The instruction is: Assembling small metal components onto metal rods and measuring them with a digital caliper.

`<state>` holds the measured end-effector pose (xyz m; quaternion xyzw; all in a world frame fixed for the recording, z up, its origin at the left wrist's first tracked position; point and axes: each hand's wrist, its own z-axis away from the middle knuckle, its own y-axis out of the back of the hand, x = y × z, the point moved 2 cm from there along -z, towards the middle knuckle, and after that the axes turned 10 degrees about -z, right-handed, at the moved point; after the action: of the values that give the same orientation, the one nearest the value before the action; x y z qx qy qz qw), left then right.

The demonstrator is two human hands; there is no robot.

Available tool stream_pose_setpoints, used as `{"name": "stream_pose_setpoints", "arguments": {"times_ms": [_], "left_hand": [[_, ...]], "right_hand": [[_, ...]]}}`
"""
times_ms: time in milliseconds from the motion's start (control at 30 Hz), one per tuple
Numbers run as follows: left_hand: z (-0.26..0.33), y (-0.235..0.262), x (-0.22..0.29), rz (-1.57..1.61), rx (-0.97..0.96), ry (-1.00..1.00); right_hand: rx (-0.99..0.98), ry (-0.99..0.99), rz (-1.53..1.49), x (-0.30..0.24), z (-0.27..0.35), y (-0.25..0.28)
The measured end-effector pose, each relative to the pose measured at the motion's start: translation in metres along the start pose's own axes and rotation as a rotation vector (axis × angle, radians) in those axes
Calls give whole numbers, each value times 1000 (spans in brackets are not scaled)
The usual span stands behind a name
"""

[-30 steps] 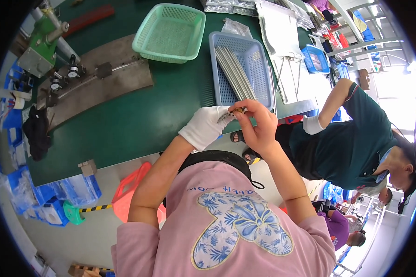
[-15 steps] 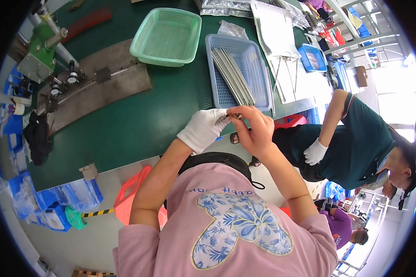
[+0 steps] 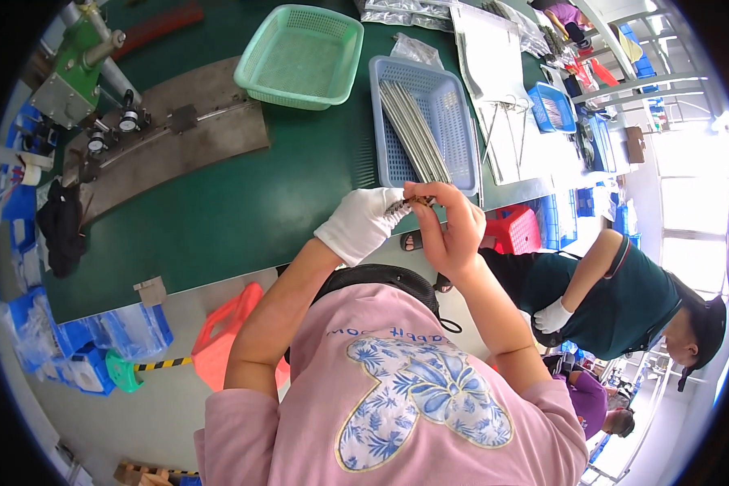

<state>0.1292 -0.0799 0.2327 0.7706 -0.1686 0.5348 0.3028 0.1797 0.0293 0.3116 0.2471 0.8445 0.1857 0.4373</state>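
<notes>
My left hand point(image 3: 356, 227), in a white glove, is closed with its fingertips pinching a small dark, brownish piece point(image 3: 419, 201). My bare right hand point(image 3: 455, 236) grips the same piece from the other side, thumb and forefinger pressed together on it. Most of the piece is hidden by the fingers, so its kind cannot be made out. Both hands meet just in front of a blue-grey plastic basket point(image 3: 467, 130). Inside that basket a bundle of long thin metal rods point(image 3: 413, 130) lies on a slant, its near ends close to my fingers.
Left of the basket a green plastic basket point(image 3: 300, 73) stands on the green table point(image 3: 219, 235). Farther left are a flat metal plate point(image 3: 219, 138), dial gauges point(image 3: 129, 121) and a green stand point(image 3: 71, 85). A co-worker point(image 3: 607, 296) stands at right, near a red stool point(image 3: 517, 231).
The view has shifted slightly. Both my hands keep their pinch on the small piece. The co-worker at right has moved nearer, gloved hand lower, and more of the red stool shows.
</notes>
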Motion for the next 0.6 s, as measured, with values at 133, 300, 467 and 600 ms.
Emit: {"name": "stream_pose_setpoints", "arguments": {"times_ms": [133,300,467,600], "left_hand": [[-2,-1,-1,-36,55,-35],[-2,-1,-2,-117,28,-15],[-3,2,0,-89,20,-23],[-3,-1,0,0,2,17]], "right_hand": [[4,-41,-57,2,2,-1],[41,-99,-113,3,1,-3],[-53,18,30,1,-1,-1],[-73,42,74,4,5,-1]]}}
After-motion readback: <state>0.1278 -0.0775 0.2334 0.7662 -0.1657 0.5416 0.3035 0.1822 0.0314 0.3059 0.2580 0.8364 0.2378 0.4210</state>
